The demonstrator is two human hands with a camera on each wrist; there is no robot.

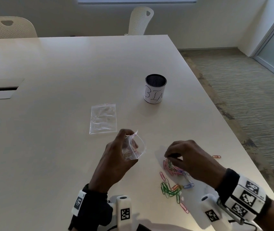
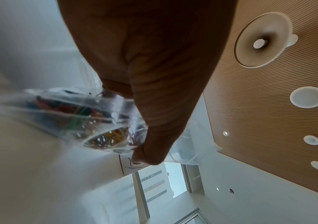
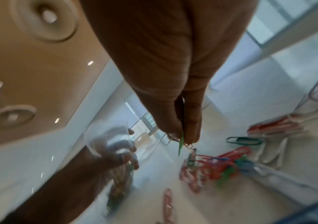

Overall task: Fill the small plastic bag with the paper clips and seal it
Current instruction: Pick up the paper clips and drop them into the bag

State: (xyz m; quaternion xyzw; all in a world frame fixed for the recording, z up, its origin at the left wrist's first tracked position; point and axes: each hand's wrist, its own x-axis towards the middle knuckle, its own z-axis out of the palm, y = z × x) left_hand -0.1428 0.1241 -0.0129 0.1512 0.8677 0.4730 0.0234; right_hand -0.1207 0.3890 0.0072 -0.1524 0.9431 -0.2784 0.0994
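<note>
Head view: left hand [image 1: 114, 162] grips open bag [image 1: 135, 146]; right hand [image 1: 189, 157] pinches paper clips [image 1: 170, 165]

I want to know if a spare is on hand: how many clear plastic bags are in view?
2. One small bag is held open in the left hand, already with some paper clips inside. The other bag lies flat on the table, near the cup marked BIN.

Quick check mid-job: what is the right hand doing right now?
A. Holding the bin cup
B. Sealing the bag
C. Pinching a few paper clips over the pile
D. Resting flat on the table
C: the right hand pinches a few paper clips between its fingertips, just above the pile on the table.
</note>
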